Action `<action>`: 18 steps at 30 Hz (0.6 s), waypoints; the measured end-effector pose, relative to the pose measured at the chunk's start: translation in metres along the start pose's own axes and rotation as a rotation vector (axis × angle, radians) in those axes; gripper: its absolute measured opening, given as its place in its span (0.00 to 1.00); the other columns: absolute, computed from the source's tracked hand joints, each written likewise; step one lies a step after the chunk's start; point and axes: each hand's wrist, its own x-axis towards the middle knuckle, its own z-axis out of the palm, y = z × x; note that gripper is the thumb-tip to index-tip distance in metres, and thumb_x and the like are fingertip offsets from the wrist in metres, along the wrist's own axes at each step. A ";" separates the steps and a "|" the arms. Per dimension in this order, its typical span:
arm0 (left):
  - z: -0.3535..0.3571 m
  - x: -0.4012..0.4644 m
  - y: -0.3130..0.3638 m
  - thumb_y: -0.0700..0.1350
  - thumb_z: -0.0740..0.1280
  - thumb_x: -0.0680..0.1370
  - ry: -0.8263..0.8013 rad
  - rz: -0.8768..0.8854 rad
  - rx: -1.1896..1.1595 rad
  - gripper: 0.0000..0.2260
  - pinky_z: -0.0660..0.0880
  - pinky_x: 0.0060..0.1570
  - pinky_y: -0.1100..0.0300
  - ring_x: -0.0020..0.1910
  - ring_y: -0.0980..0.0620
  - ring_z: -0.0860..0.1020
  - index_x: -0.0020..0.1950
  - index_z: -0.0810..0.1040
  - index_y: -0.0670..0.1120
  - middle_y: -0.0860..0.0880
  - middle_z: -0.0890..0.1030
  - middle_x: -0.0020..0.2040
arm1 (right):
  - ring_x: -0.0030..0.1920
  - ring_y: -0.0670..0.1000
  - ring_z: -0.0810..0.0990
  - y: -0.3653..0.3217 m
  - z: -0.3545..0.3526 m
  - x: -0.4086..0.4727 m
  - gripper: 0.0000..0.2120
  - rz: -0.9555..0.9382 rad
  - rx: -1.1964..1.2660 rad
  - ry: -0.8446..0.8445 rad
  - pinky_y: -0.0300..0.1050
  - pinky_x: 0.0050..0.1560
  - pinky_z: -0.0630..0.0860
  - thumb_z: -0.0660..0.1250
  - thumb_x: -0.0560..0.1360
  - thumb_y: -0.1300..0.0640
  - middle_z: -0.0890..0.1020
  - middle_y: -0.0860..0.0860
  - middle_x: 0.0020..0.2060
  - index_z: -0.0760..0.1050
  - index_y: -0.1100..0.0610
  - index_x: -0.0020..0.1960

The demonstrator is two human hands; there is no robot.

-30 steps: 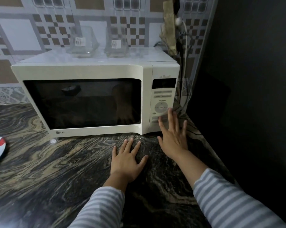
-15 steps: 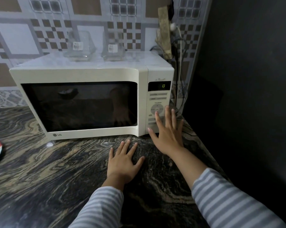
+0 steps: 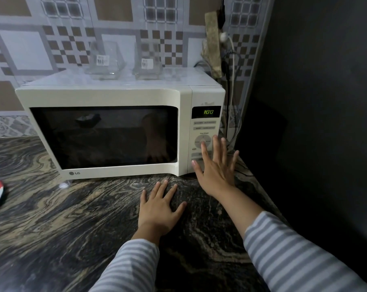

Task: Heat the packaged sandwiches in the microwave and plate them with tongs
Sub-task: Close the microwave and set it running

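- Microwave [image 3: 106, 131] sits at the counter's [image 3: 51, 228] back edge, door closed — sandwiches not visible through the dark window.
- Right hand [image 3: 217, 169], fingers spread straight, touches the panel; display [image 3: 207, 112] reads 1:00.
- Left hand [image 3: 157, 207] lies flat, fingers splayed, holding nothing.
- Press start with one fingertip (avoid neighbouring buttons).

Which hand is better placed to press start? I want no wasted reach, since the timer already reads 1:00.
Probably the right hand: its straight fingers already lie over the microwave control panel. The left hand rests flat on the countertop, short of it.
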 end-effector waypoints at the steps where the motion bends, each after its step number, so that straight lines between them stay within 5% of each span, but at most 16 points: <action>1: 0.000 0.000 0.000 0.69 0.48 0.76 -0.002 0.000 -0.002 0.30 0.39 0.74 0.46 0.77 0.56 0.43 0.77 0.50 0.61 0.56 0.47 0.79 | 0.74 0.56 0.27 0.000 -0.001 0.000 0.31 0.002 -0.007 -0.006 0.66 0.70 0.31 0.43 0.80 0.38 0.31 0.53 0.75 0.38 0.48 0.78; 10: 0.001 -0.001 0.000 0.70 0.44 0.73 -0.004 0.006 -0.007 0.33 0.39 0.74 0.46 0.77 0.55 0.43 0.77 0.50 0.61 0.56 0.47 0.79 | 0.76 0.55 0.32 -0.003 0.011 -0.024 0.29 -0.077 -0.004 -0.040 0.64 0.72 0.33 0.44 0.81 0.40 0.37 0.53 0.77 0.42 0.48 0.78; 18: 0.000 -0.001 -0.001 0.66 0.48 0.77 0.002 0.014 -0.013 0.28 0.39 0.75 0.47 0.77 0.55 0.44 0.77 0.51 0.61 0.56 0.47 0.79 | 0.77 0.51 0.35 0.003 0.049 -0.055 0.27 -0.090 0.092 -0.234 0.62 0.74 0.38 0.47 0.81 0.41 0.41 0.50 0.78 0.48 0.47 0.78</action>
